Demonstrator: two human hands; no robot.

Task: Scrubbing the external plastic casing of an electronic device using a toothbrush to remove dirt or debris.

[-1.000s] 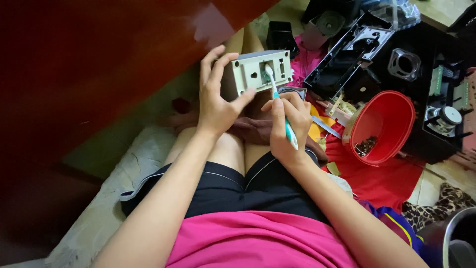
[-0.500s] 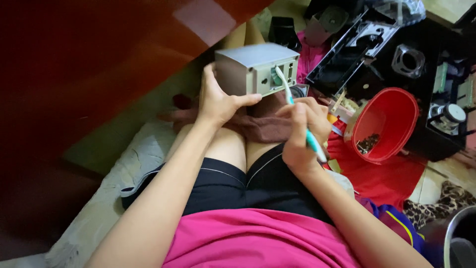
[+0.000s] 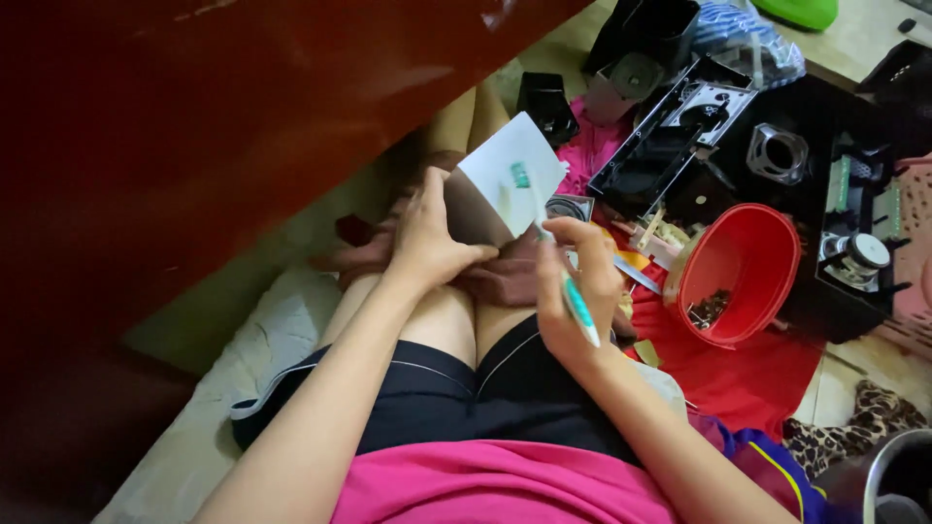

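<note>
- Dark red-brown wooden furniture panel (image 3: 194,126): glossy, fills the upper left, with soft reflections of daylight.
- Floor (image 3: 854,39): pale tiles, visible at the upper right and the lower right edge.
- Pale cushion or mat (image 3: 204,417): lies on the floor at lower left, beside the furniture.
- Red cloth (image 3: 748,374): spread on the floor at right.
- Light: diffuse, even, without hard shadows.

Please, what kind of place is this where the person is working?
Probably a home floor used as an informal repair spot. Black machine parts lie scattered, a red bowl holds small screws, and the person sits on the floor beside dark red wooden furniture.
</note>
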